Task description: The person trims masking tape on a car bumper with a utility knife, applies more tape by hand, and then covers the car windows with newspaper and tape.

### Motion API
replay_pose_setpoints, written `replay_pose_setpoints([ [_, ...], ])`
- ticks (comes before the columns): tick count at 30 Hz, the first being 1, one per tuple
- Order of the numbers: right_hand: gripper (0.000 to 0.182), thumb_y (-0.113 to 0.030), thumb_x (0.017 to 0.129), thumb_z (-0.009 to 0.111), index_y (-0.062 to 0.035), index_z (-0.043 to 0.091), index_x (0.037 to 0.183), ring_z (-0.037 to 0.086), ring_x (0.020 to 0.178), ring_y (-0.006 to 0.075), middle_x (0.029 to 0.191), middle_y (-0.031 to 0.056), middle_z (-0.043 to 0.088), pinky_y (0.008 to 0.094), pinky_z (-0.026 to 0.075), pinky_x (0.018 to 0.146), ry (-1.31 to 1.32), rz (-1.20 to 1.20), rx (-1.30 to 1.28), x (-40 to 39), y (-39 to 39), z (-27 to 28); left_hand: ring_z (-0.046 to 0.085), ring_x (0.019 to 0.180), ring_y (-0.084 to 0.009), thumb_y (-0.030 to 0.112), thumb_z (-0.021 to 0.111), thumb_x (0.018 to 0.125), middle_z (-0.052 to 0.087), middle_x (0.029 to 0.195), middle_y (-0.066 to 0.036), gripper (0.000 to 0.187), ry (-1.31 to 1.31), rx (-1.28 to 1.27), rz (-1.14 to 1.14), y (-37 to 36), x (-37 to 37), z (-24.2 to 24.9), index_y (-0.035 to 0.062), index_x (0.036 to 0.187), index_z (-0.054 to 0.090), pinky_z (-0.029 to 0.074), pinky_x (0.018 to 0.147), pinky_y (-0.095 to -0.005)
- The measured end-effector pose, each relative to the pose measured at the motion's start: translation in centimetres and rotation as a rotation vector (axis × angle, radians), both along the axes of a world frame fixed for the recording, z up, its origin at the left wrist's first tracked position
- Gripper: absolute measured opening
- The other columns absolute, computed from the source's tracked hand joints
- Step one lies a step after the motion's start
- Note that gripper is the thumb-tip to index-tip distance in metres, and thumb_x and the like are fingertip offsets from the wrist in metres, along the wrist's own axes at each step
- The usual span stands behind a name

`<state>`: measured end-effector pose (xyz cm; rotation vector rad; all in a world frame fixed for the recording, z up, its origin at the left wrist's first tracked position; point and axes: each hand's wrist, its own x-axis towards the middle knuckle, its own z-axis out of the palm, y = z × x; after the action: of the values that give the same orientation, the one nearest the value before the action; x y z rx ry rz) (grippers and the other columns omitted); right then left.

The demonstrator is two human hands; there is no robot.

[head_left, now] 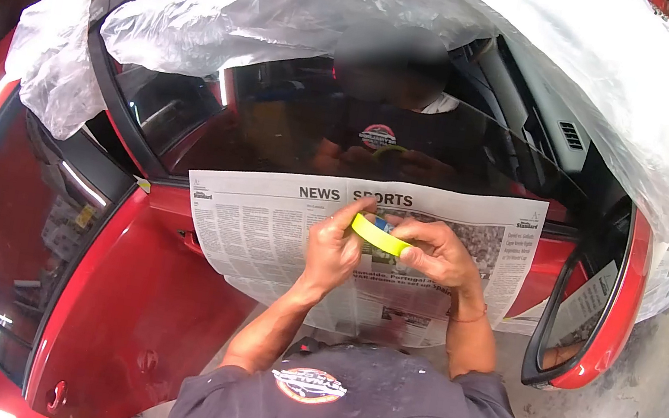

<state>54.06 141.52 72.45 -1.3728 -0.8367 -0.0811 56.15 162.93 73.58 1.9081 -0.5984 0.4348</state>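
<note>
A roll of yellow tape (380, 235) is between my two hands, in front of a newspaper sheet (260, 237). My left hand (335, 244) grips the roll's left end, its fingers raised behind it. On the right end, my right hand (438, 253) pinches the tape between thumb and fingers. The newspaper hangs over the red car door (149, 302), its upper edge along the bottom of the dark window (278, 126). Part of the sheet is hidden behind my hands and forearms.
Clear plastic sheeting (233, 18) covers the car above the window and runs down the right side. A red side mirror (597, 321) stands out at the right. Another dark car window (25, 230) is at the left. Concrete floor (629, 396) shows at lower right.
</note>
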Motion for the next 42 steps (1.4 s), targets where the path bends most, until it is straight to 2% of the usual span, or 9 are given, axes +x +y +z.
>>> replay_pose_setpoints([
  [3, 0.026, -0.015, 0.099, 0.066, 0.0023, 0.069, 0.117, 0.062, 0.089, 0.0163, 0.091, 0.0075, 0.067, 0.0401, 0.041, 0.109, -0.032, -0.030, -0.012, 0.4, -0.4, -0.7, 0.066, 0.116, -0.0193, 0.000, 0.065, 0.093, 0.071, 0.122, -0.016, 0.038, 0.018, 0.081, -0.089, 1.0, -0.7, 0.6, 0.0034, 0.131, 0.065, 0.050, 0.100, -0.0312],
  [6, 0.026, -0.017, 0.097, 0.068, 0.0048, 0.071, 0.111, 0.062, 0.102, 0.0248, 0.101, 0.0124, 0.068, 0.0455, 0.043, 0.107, -0.021, -0.052, 0.056, 0.1, 0.0, -0.4, 0.055, 0.132, -0.0368, 0.002, 0.069, 0.077, 0.056, 0.141, -0.020, 0.060, -0.026, 0.034, -0.272, 2.2, -1.8, 2.4, 0.0046, 0.136, 0.058, 0.042, 0.112, -0.0437],
  [11, 0.020, -0.011, 0.096, 0.068, 0.0032, 0.073, 0.109, 0.062, 0.098, 0.0246, 0.099, 0.0123, 0.068, 0.0413, 0.047, 0.096, -0.039, -0.072, -0.022, -0.1, 0.1, 0.3, 0.051, 0.136, -0.0347, 0.012, 0.083, 0.075, 0.057, 0.139, -0.020, 0.060, -0.231, 0.286, -0.173, 1.6, -3.7, 4.8, 0.0055, 0.131, 0.062, 0.040, 0.113, -0.0429],
  [14, 0.018, -0.010, 0.094, 0.069, 0.0023, 0.075, 0.107, 0.062, 0.095, 0.0235, 0.097, 0.0112, 0.069, 0.0400, 0.048, 0.095, -0.070, -0.092, -0.090, -0.3, 0.1, 1.0, 0.065, 0.111, -0.0337, 0.026, 0.092, 0.070, 0.071, 0.109, -0.013, 0.039, -0.208, 0.229, -0.006, 0.7, -3.2, 3.6, 0.0040, 0.093, 0.070, 0.054, 0.093, -0.0448],
  [24, 0.020, -0.015, 0.099, 0.067, -0.0012, 0.074, 0.112, 0.061, 0.088, 0.0155, 0.097, 0.0070, 0.070, 0.0318, 0.048, 0.086, -0.019, -0.038, -0.035, 0.0, -0.3, -0.2, 0.066, 0.117, -0.0377, 0.012, 0.076, 0.090, 0.074, 0.111, -0.016, 0.019, 0.101, 0.223, -0.256, 2.5, -3.0, 4.7, 0.0035, 0.106, 0.075, 0.049, 0.103, -0.0463],
  [27, 0.027, -0.023, 0.104, 0.061, 0.0005, 0.070, 0.114, 0.060, 0.088, 0.0133, 0.098, 0.0070, 0.068, 0.0299, 0.048, 0.083, 0.107, -0.041, -0.067, -0.5, -0.6, 0.4, 0.070, 0.110, -0.0365, 0.013, 0.072, 0.093, 0.073, 0.112, -0.017, 0.031, -0.143, 0.349, -0.268, 2.8, -3.0, 4.5, 0.0059, 0.123, 0.068, 0.054, 0.096, -0.0453],
  [29, 0.031, -0.027, 0.104, 0.060, 0.0008, 0.069, 0.114, 0.060, 0.090, 0.0134, 0.098, 0.0067, 0.068, 0.0300, 0.048, 0.084, 0.105, -0.043, -0.034, -0.4, -0.4, 0.1, 0.071, 0.103, -0.0380, 0.009, 0.072, 0.092, 0.073, 0.112, -0.016, 0.045, 0.164, 0.166, -0.293, 2.6, -4.2, 5.4, 0.0078, 0.135, 0.058, 0.058, 0.086, -0.0424],
  [32, 0.043, -0.038, 0.104, 0.057, 0.0021, 0.068, 0.111, 0.060, 0.091, 0.0138, 0.097, 0.0064, 0.067, 0.0299, 0.048, 0.083, 0.098, -0.056, -0.044, -0.4, -0.3, 0.6, 0.072, 0.093, -0.0362, 0.012, 0.075, 0.090, 0.073, 0.105, -0.016, 0.048, -0.065, 0.562, -0.412, 3.1, -3.5, 5.7, 0.0099, 0.134, 0.056, 0.058, 0.076, -0.0405],
  [42, 0.050, -0.044, 0.104, 0.055, 0.0038, 0.068, 0.110, 0.059, 0.092, 0.0131, 0.098, 0.0055, 0.066, 0.0292, 0.048, 0.083, 0.203, -0.071, 0.000, -0.5, -0.2, 0.4, 0.071, 0.078, -0.0362, 0.015, 0.079, 0.087, 0.072, 0.095, -0.011, 0.037, -0.098, 0.584, -0.413, 3.4, -2.3, 4.9, 0.0093, 0.119, 0.060, 0.055, 0.064, -0.0408],
])
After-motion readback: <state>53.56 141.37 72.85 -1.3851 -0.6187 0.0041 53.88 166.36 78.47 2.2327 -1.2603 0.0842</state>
